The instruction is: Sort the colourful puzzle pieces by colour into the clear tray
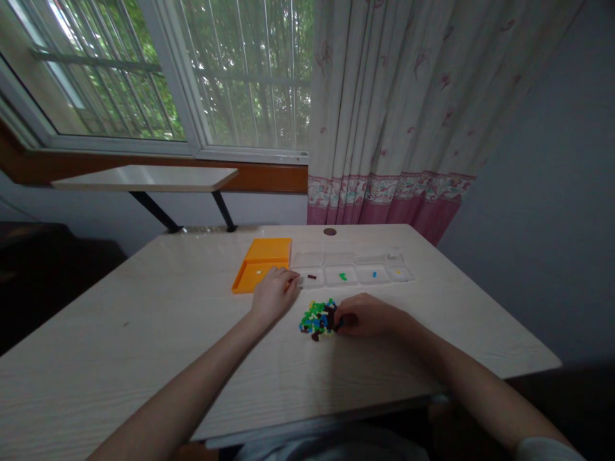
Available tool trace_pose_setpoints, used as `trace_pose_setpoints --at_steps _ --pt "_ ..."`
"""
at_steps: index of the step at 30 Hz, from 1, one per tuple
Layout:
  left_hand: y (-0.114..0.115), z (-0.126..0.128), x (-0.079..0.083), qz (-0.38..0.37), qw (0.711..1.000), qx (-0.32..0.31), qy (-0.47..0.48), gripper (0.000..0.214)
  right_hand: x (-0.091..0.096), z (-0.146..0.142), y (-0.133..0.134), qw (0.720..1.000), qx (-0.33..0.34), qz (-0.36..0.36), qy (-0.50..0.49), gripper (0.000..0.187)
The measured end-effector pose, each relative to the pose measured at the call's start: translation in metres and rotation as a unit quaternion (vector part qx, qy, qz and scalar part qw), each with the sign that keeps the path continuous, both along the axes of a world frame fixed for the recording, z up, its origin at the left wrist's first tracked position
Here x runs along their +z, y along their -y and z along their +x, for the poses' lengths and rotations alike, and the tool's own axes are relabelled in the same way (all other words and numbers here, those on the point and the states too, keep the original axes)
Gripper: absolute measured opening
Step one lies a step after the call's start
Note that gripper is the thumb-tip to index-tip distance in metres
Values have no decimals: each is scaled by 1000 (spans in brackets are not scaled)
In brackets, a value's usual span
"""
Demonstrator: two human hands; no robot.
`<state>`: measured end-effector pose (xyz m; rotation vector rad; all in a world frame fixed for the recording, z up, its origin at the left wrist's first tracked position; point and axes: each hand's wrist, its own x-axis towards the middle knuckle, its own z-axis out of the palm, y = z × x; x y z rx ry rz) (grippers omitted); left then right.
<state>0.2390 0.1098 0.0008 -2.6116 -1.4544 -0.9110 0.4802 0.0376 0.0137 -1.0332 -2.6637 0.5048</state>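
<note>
A small heap of coloured bricks [317, 318], green, blue, yellow and dark brown, lies on the pale wooden table [168, 333]. My right hand [364, 315] rests at the heap's right edge, fingers curled and pinched on a piece too small to name. My left hand [272, 294] reaches toward the clear compartment tray [353, 267], fingertips pressed together at its left end beside a dark brown brick [312, 276]. Other compartments hold a green brick [343, 276], a blue brick [374, 274] and a yellow brick [398, 272]. An orange lid [261, 264] with a small white piece lies just behind my left hand.
A dark round cable hole [329, 231] sits at the table's far edge. Behind the table are a window, a small shelf [144, 177] on black brackets and a flowered curtain [408, 115]. A dark piece of furniture stands at the left.
</note>
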Motion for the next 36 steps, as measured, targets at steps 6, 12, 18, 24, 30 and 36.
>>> trace_pose_setpoints --at_steps 6,12,18,24,30,36 --pt "13 3 6 -19 994 -104 -3 19 -2 0 -1 999 3 -23 -47 17" --pt "24 11 7 -8 967 -236 -93 21 -4 3 -4 998 -16 -24 -61 19" --pt "26 11 9 0 965 -240 -108 22 -7 4 -7 998 -38 -22 -49 19" --pt "33 15 9 -38 957 -281 -55 18 -13 -1 -11 991 -90 22 -98 25" --pt "38 20 6 -69 962 -266 -15 15 -14 -3 -10 985 -103 42 -132 33" --pt "39 21 8 -70 962 -265 -2 11 -21 -4 -12 982 -87 41 -161 33"
